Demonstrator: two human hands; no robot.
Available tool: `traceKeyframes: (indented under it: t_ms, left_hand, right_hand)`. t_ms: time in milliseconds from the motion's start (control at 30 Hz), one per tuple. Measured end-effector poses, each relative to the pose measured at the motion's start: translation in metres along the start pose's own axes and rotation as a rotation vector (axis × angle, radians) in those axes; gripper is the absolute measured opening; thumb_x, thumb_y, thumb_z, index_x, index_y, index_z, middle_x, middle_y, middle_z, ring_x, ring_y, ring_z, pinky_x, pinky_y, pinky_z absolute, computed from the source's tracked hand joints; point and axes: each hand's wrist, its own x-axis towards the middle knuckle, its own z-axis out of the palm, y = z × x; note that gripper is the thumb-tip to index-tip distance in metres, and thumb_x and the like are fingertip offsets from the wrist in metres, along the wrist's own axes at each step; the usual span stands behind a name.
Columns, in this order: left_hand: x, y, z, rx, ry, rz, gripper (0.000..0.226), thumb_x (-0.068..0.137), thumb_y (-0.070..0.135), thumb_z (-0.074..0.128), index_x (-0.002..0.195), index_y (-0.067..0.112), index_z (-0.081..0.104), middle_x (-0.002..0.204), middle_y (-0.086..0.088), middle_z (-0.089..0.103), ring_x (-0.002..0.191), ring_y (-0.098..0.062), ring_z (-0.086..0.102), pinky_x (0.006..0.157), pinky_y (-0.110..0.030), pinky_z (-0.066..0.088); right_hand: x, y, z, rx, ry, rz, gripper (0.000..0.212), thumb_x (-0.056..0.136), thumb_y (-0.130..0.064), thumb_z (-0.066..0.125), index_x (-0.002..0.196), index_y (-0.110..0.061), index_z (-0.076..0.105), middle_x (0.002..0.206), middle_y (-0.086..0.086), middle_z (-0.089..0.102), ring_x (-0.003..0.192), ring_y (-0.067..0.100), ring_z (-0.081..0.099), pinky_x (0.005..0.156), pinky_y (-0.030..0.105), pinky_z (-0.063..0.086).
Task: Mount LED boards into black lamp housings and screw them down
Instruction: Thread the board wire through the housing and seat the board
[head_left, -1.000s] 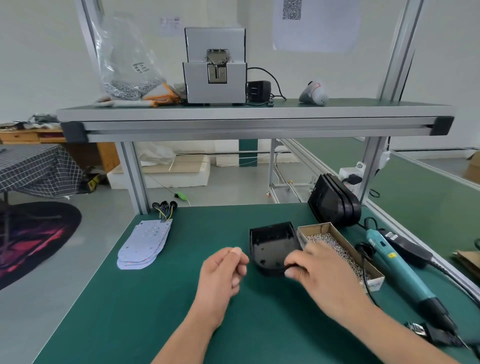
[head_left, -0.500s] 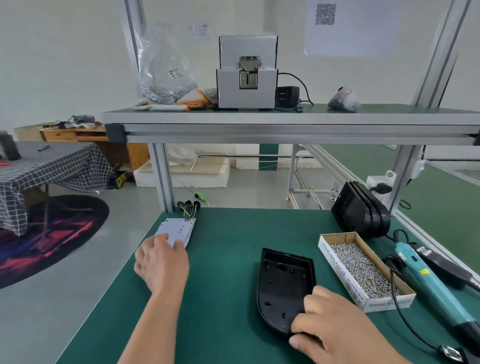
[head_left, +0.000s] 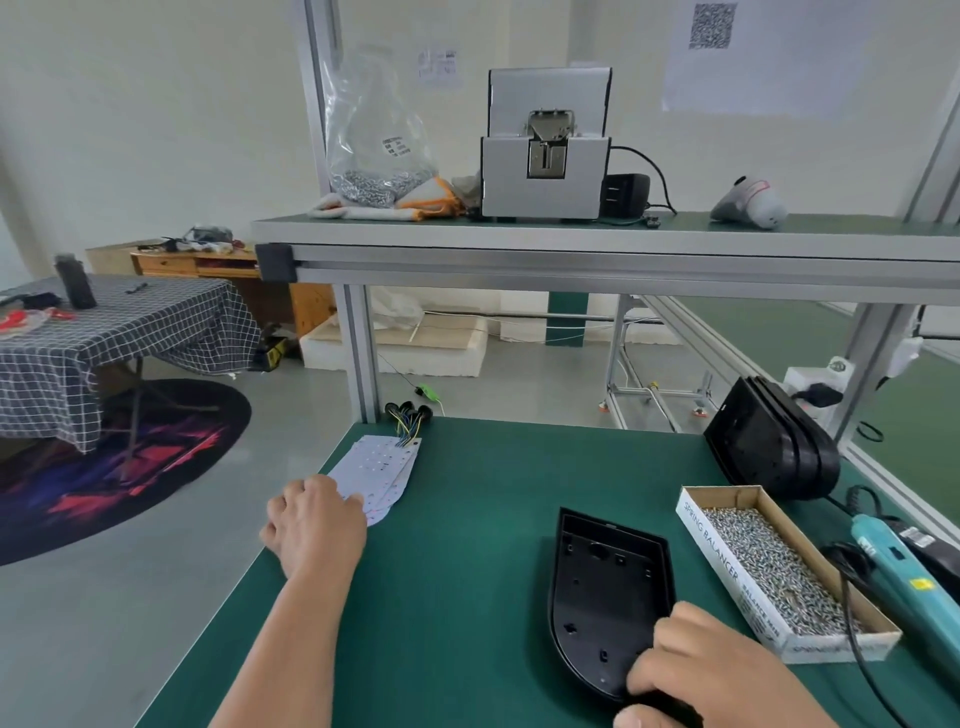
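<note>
Since one second ago, the left hand has crossed from mid-table to the stack of LED boards at the left edge of the green table. Its bent fingers rest on the stack's near end, tips hidden; a pinch cannot be confirmed. Centre-right, the black lamp housing lies open side up. The right hand grips its near right rim, fingers curled over, thumb below. The screw box lies just beside it, the electric screwdriver beyond.

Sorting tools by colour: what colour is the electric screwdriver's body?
The electric screwdriver is teal, seen in the head view.
</note>
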Motion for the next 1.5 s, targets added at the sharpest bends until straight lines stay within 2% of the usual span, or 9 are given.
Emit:
traceKeyframes:
  t_ms: [200, 400, 500, 567, 733, 1067, 1233, 1367, 1500]
  left_hand:
    - [0.005, 0.001, -0.001, -0.134, 0.003, 0.007, 0.06, 0.098, 0.024, 0.068, 0.155, 0.019, 0.049, 0.15, -0.017, 0.048, 0.14, -0.04, 0.037, 0.114, -0.051, 0.031]
    - [0.005, 0.01, 0.003, -0.663, 0.085, 0.15, 0.064, 0.098, 0.007, 0.058, 0.155, 0.033, 0.044, 0.141, 0.009, 0.044, 0.11, -0.018, 0.054, 0.081, -0.035, 0.047]
    - [0.0, 0.014, 0.005, -0.881, -0.023, 0.165, 0.05, 0.09, 0.005, 0.058, 0.101, 0.053, 0.065, 0.102, 0.017, 0.054, 0.095, -0.017, 0.044, 0.073, -0.03, 0.042]
    - [-0.004, 0.013, 0.006, -1.088, -0.169, 0.127, 0.042, 0.084, -0.001, 0.055, 0.081, 0.039, 0.067, 0.09, 0.005, 0.065, 0.084, -0.024, 0.054, 0.068, -0.031, 0.054]
    - [-0.008, 0.014, 0.006, -1.527, -0.525, -0.024, 0.039, 0.096, -0.016, 0.054, 0.125, 0.004, 0.07, 0.125, -0.014, 0.077, 0.102, -0.026, 0.079, 0.075, -0.033, 0.066]
    - [-0.017, 0.009, -0.002, -1.467, -1.014, 0.167, 0.068, 0.075, 0.001, 0.071, 0.143, 0.01, 0.065, 0.145, -0.018, 0.066, 0.113, -0.034, 0.073, 0.083, -0.042, 0.065]
    - [-0.021, 0.009, -0.004, -1.396, -1.123, 0.236, 0.078, 0.062, 0.01, 0.088, 0.138, 0.011, 0.069, 0.145, -0.021, 0.064, 0.115, -0.038, 0.072, 0.091, -0.047, 0.062]
    - [-0.027, 0.012, -0.005, -1.377, -1.164, 0.269, 0.071, 0.067, 0.008, 0.084, 0.137, 0.012, 0.07, 0.143, -0.02, 0.066, 0.115, -0.038, 0.073, 0.088, -0.047, 0.063]
    - [-0.03, 0.015, -0.009, -1.338, -1.227, 0.333, 0.073, 0.074, 0.009, 0.081, 0.145, 0.012, 0.064, 0.147, -0.02, 0.063, 0.121, -0.039, 0.07, 0.093, -0.047, 0.061]
  right_hand:
    - [-0.002, 0.003, -0.007, 0.017, -0.121, -0.042, 0.026, 0.079, -0.066, 0.076, 0.08, -0.047, 0.058, 0.07, -0.015, 0.039, 0.07, -0.002, 0.044, 0.048, 0.01, 0.039]
    - [0.001, 0.002, -0.009, 0.016, -0.156, -0.07, 0.03, 0.07, -0.062, 0.086, 0.078, -0.047, 0.061, 0.069, -0.016, 0.042, 0.069, -0.003, 0.044, 0.045, 0.009, 0.038]
    - [0.003, 0.002, -0.011, 0.038, -0.084, -0.085, 0.024, 0.097, -0.06, 0.059, 0.079, -0.045, 0.062, 0.071, -0.015, 0.043, 0.073, -0.001, 0.045, 0.049, 0.013, 0.043]
    - [0.004, 0.004, -0.009, 0.038, -0.046, -0.101, 0.038, 0.106, -0.056, 0.043, 0.077, -0.042, 0.062, 0.073, -0.016, 0.044, 0.071, 0.003, 0.052, 0.053, 0.016, 0.045]
    - [0.003, 0.006, -0.006, 0.062, -0.034, -0.178, 0.02, 0.096, -0.044, 0.061, 0.078, -0.038, 0.057, 0.077, -0.014, 0.043, 0.072, 0.007, 0.052, 0.052, 0.021, 0.046]
    - [0.007, 0.025, -0.009, 0.424, -0.019, 0.233, 0.035, 0.095, -0.07, 0.058, 0.116, -0.045, 0.07, 0.102, -0.024, 0.056, 0.104, -0.001, 0.056, 0.086, 0.016, 0.045]
    - [0.05, 0.066, 0.006, 0.478, 0.009, 0.507, 0.059, 0.104, -0.04, 0.06, 0.157, -0.04, 0.035, 0.137, -0.025, 0.043, 0.11, -0.004, 0.053, 0.094, 0.02, 0.043]
    - [0.093, 0.092, 0.016, 0.464, 0.025, 0.508, 0.073, 0.109, -0.026, 0.053, 0.168, -0.031, 0.01, 0.172, -0.01, 0.014, 0.15, 0.011, 0.034, 0.124, 0.04, 0.035]
    - [0.122, 0.098, 0.024, 0.451, 0.063, 0.384, 0.056, 0.108, -0.016, 0.054, 0.161, -0.02, 0.037, 0.173, -0.001, 0.023, 0.157, 0.012, 0.026, 0.127, 0.037, 0.027]
